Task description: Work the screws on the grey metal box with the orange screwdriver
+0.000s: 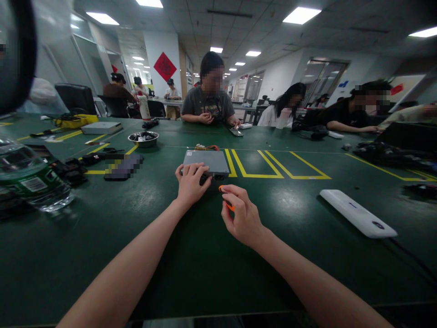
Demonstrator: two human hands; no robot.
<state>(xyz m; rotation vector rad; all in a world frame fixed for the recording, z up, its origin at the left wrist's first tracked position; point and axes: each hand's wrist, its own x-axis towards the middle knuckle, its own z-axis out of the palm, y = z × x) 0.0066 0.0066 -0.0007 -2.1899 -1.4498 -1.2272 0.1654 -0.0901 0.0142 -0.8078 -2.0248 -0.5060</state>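
One spread left hand (193, 183) rests on the grey box (206, 159), likely steadying it; your right hand (243, 215) pinches something orange (231, 207).

Left forearm (136, 257) slants from lower left to frame centre; left hand (192, 183) palm down, fingers (198, 169) bent, slightly apart. Right forearm (303, 275) slants from lower right; right hand (243, 217) just right of centre, lower, fingers curled into grip.
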